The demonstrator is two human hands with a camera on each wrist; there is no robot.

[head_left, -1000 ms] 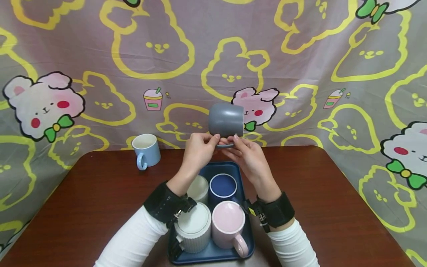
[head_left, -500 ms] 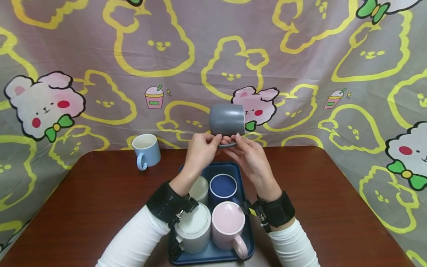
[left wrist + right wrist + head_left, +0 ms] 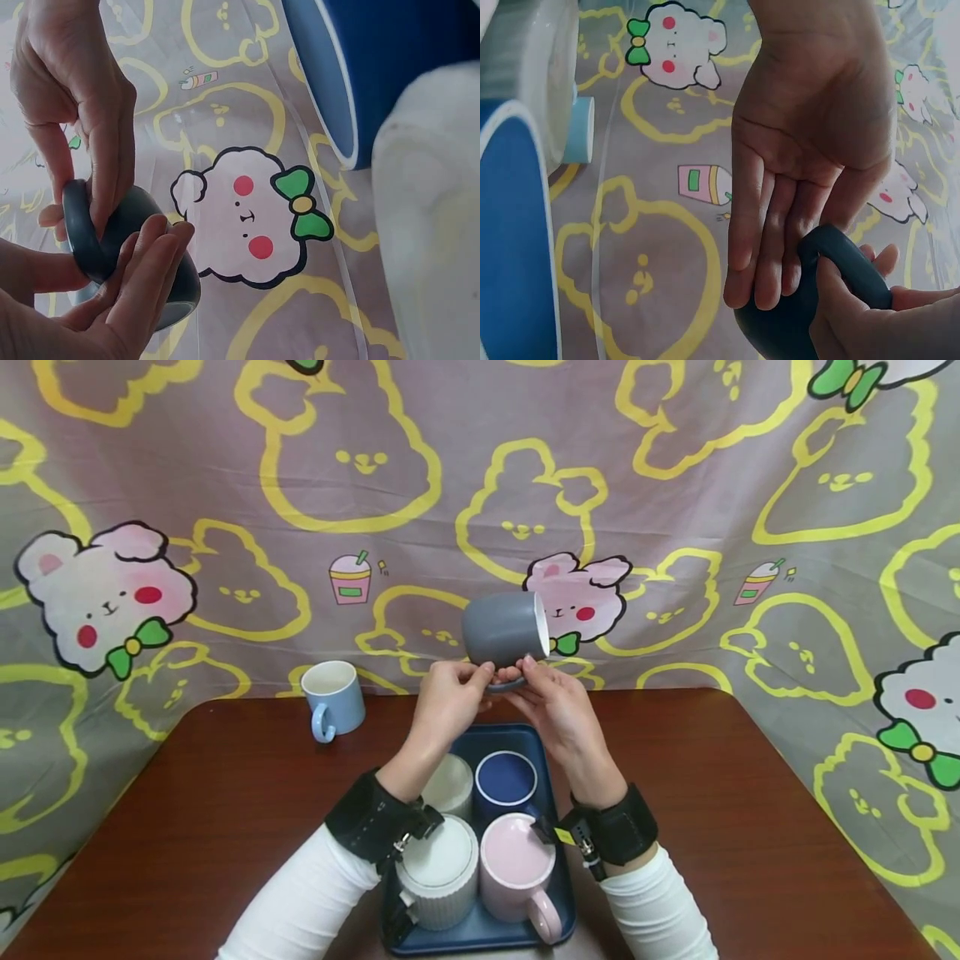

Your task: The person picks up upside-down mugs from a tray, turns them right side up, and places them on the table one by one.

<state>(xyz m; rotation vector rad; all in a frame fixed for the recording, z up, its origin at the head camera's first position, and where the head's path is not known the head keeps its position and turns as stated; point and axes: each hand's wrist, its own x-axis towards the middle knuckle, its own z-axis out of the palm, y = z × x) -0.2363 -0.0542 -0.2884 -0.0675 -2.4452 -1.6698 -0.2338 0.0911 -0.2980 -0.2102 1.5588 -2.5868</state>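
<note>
Lower centre of the head view: a dark blue tray (image 3: 558,906) sits on the brown worktop (image 3: 225,810), nearest the person. On it, front row: a white ribbed mug (image 3: 437,881) on the left and a pink mug (image 3: 517,877) on the right, its handle toward the bottom edge of the frame. Back row: a navy mug (image 3: 506,778) with a white rim, and a white mug (image 3: 452,782) partly hidden behind the left forearm.

Both forearms, in white sleeves with black wrist straps, rise from the bottom edge over the tray.

Centre of frame, above the tray's far end: a grey mug (image 3: 501,628) is held in the air, lying on its side, with its white-lined mouth toward the right of the frame and its handle underneath. The left hand (image 3: 447,693) pinches the handle from the left, thumb and fingers curled onto it. The right hand (image 3: 558,714) grips the handle from the right; in the right wrist view its thumb is pressed on the handle loop. The left wrist view shows fingers of both hands on the handle and on the mug's body.

Further back, in the left-centre of the frame: a light blue mug (image 3: 333,699) stands upright on the worktop near its far edge, well apart from the tray.

Behind everything: a mauve cloth backdrop (image 3: 675,485) printed with yellow outlines and bunny faces.
</note>
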